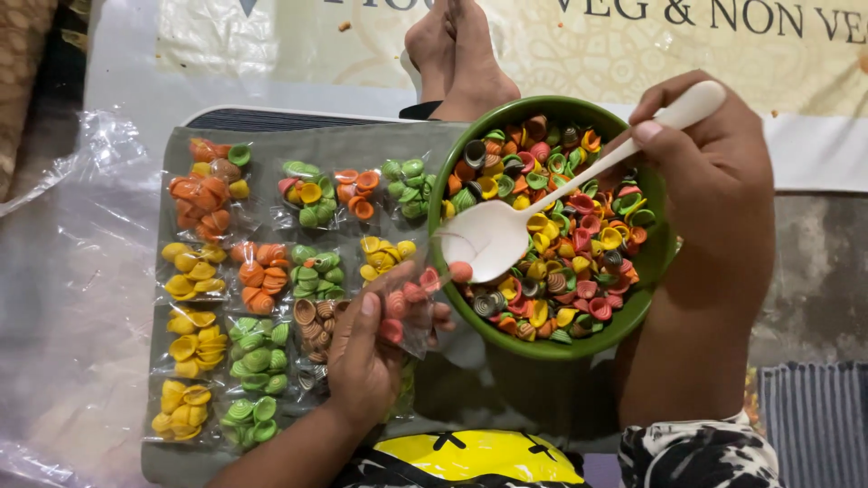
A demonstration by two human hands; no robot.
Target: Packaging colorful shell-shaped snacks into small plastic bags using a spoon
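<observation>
My right hand grips the handle of a white plastic spoon whose bowl reaches over the near-left rim of a green bowl. The bowl is full of small shell-shaped snack pieces in pink, yellow, green, orange and brown. One pink piece sits at the spoon's tip. My left hand holds a small clear plastic pouch with a few pink pieces inside, right beside the bowl's rim.
Several small filled pouches sorted by colour lie in rows on a grey tray at the left. Crinkled clear plastic covers the far left. My bare feet rest beyond the bowl. A striped cloth lies at the lower right.
</observation>
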